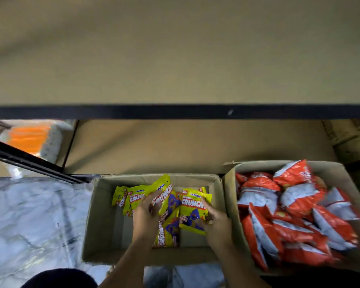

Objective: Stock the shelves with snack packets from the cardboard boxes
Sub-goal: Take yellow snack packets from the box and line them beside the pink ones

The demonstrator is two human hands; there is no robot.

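A broad tan shelf board [175, 48] with a dark front rail [175, 111] fills the upper view, and a lower shelf [185, 146] runs beneath it. On the marbled floor [29, 215] in front stand two open cardboard boxes side by side: the right box [230, 196] is heaped with red-and-white snack packets [295, 206], the left box [104, 215] holds only a handful of yellow snack packets [137, 196] toward its far side. Both hands reach into the left box. The left hand [147, 213] curls its fingers round one tilted yellow packet [166, 196]; the right hand [213, 219] grips the edge of another yellow packet [192, 208]. An orange-and-white bundle [33, 140] sits at far left, blurred.
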